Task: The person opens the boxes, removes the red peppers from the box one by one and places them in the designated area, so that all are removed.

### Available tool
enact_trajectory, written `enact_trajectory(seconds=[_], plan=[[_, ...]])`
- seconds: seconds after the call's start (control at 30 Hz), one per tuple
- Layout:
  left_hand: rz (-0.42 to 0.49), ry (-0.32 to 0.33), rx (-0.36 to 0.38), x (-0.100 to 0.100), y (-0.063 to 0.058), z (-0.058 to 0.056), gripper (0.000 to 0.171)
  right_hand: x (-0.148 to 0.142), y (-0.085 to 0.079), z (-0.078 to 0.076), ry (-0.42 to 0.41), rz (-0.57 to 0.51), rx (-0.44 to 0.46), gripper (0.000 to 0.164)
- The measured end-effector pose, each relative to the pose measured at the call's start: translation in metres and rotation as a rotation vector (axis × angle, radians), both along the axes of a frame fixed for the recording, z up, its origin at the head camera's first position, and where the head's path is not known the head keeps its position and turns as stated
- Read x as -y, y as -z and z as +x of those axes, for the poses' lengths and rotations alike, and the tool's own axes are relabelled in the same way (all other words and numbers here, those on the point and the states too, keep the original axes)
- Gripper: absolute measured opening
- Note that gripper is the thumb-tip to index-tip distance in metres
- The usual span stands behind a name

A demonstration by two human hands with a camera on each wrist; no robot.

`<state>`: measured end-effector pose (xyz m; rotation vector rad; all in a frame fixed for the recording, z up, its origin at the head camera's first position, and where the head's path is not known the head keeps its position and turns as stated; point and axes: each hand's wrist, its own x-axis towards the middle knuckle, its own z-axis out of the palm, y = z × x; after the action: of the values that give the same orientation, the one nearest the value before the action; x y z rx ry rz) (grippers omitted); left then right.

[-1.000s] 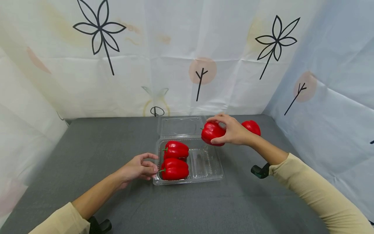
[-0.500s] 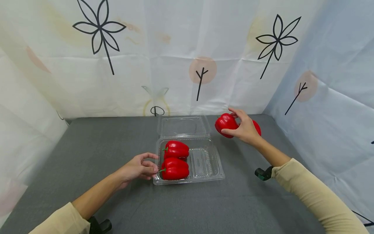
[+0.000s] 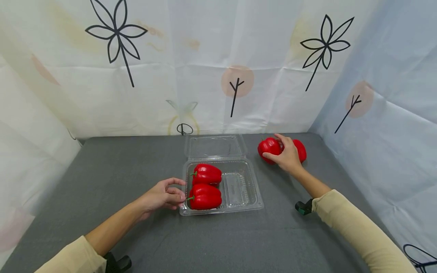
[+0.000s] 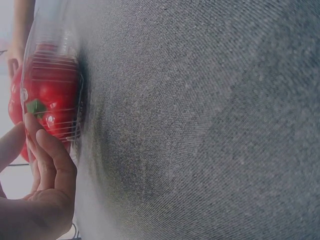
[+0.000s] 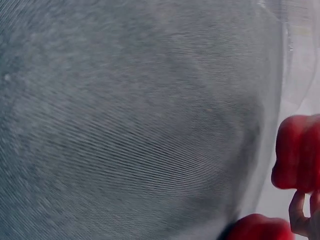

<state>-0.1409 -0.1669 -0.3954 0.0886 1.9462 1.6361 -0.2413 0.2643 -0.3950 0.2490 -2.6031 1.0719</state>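
Observation:
My right hand [image 3: 286,156] grips a red bell pepper [image 3: 269,150] at the back right, thumb on the near side and fingers over the far side. In the right wrist view this pepper [image 5: 299,152] appears slightly off the grey table. Another red bell pepper [image 3: 300,150] lies just right of it, partly behind the hand. My left hand [image 3: 163,195] pinches the left rim of a clear plastic clamshell container [image 3: 257,204]. Two red bell peppers, one far [image 3: 207,173] and one near [image 3: 205,197], lie in the container's left half, stems pointing left.
The container's clear lid [image 3: 216,147] is folded back behind its base. The grey table [image 3: 136,155] ends at a white patterned cloth backdrop [image 3: 205,76], with more cloth [image 3: 392,132] on the right.
My right hand has carried its pepper from above the container's right back corner to the right, then lowered it beside the other pepper. My left hand and the container stay put.

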Motion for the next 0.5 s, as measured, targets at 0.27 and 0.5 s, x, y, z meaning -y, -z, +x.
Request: enact_trajectory(seconds=[0.27,0.5], plan=[[0.0,-0.009,0.012,-0.001,0.0,-0.001,0.057,0.0,0.013,0.0,0.039,0.01,0.054,0.077],[0.005,0.003,0.006,-0.001,-0.001,0.0,0.057,0.001,0.022,-0.001,0.057,0.025,0.067,0.076]])
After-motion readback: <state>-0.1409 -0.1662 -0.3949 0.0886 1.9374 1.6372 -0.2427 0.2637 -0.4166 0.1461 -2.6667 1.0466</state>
